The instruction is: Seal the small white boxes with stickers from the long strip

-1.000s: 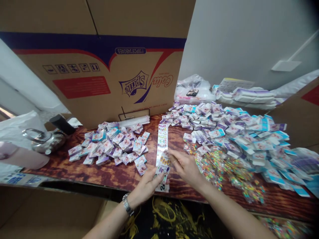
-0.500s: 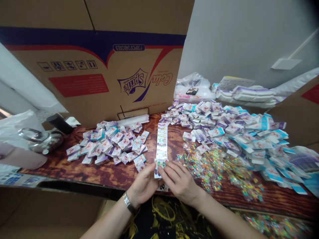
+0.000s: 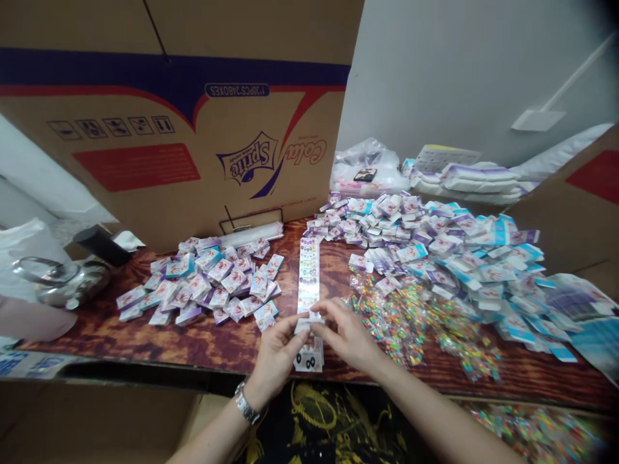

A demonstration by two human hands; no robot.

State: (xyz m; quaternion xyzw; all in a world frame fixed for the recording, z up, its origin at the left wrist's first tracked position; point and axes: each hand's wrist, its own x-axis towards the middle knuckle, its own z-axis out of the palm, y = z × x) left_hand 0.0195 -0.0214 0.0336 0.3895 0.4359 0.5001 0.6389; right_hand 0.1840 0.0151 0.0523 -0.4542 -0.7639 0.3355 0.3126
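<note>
Slip (image 3: 306,325), small and white: your left hand (image 3: 276,352) and right hand (image 3: 345,336) both pinch it, thumb against fingers, apparently to steady it from either side. It's over the printed strip (image 3: 309,263), laid centrally, likely for easy reach between cartons (image 3: 233,280) and colourful packets (image 3: 409,322).

Held sticker sheet (image 3: 303,326) — prints showing earlier, now folded — white.
</note>
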